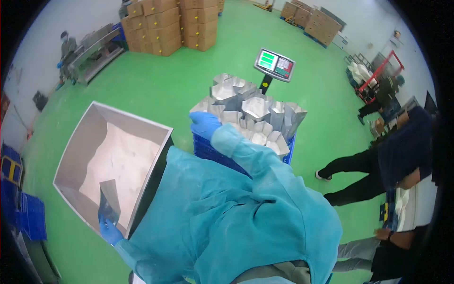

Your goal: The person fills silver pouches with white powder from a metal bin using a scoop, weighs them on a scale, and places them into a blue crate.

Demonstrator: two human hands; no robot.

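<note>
My left hand (111, 232), in a blue glove, is closed round the lower end of a flat, grey, scoop-like piece (109, 199). This piece lies over the white powder (124, 158) in a large pale bin (71, 163). My right hand (205, 124), also gloved in blue, is curled against an open silver bag (202, 105) at the left corner of a blue crate (215, 155); its fingertips are partly hidden. Several open silver bags holding white powder (255, 108) stand upright and close together in that crate.
A scale display (274, 65) rises on a post behind the crate. Stacked cartons (163, 28) stand at the back. Two people (378, 165) are close on my right, and another person (385, 94) is by a red-framed cart (378, 75). Blue crates (32, 215) sit at left.
</note>
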